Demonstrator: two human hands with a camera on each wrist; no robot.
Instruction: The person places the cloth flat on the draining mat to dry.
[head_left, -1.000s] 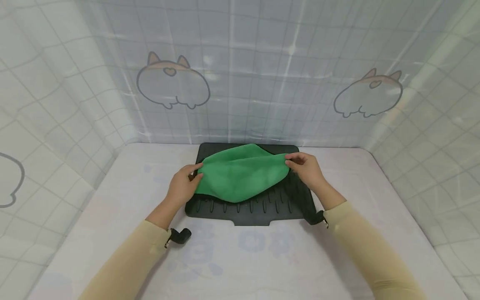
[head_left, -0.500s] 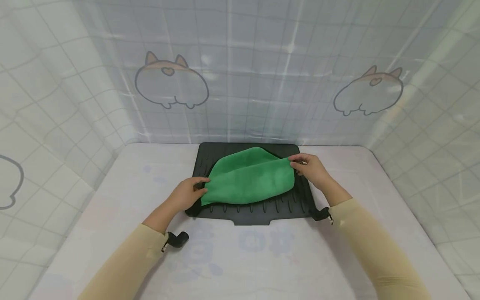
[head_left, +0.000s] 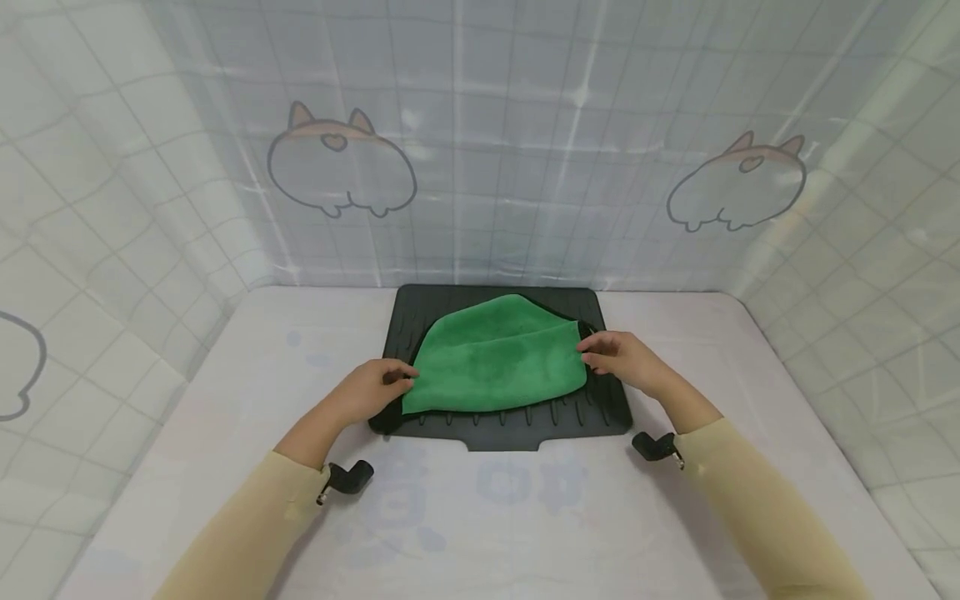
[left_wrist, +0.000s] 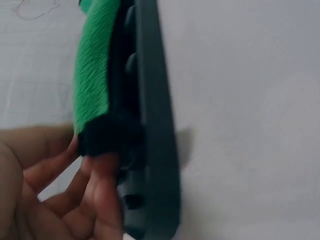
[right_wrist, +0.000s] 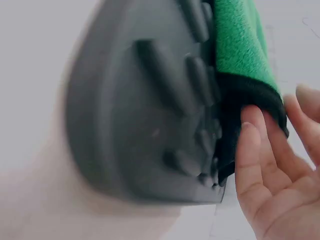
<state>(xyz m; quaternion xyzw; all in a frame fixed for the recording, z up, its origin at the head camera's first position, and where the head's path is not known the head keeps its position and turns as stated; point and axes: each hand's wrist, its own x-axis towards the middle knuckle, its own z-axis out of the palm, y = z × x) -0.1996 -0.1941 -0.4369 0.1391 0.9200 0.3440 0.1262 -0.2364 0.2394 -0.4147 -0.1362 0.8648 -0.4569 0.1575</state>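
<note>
A green cloth [head_left: 495, 367] with black edging lies folded over a black ridged mat [head_left: 504, 429]. My left hand [head_left: 367, 390] is at the cloth's left edge; in the left wrist view its thumb and fingers pinch the dark edge of the cloth [left_wrist: 92, 70]. At the right edge is my right hand [head_left: 624, 358], its fingers loosely bent. In the right wrist view the fingertips touch the black hem of the cloth [right_wrist: 245, 45], without a firm grip, and the mat [right_wrist: 130, 140] is close beside them.
The mat lies on a pale printed tablecloth [head_left: 480, 525], near its back edge. A white sheet with grid lines and cartoon animals [head_left: 341, 162] hangs behind, and similar grid sheets [head_left: 847, 250] stand at both sides. Small black devices [head_left: 351, 477] stick out from both sleeves.
The cloth has come down flatter on the mat, its left end nearer to me. My left hand moved toward me with it. The right hand let the corner go and slid down the right edge.
</note>
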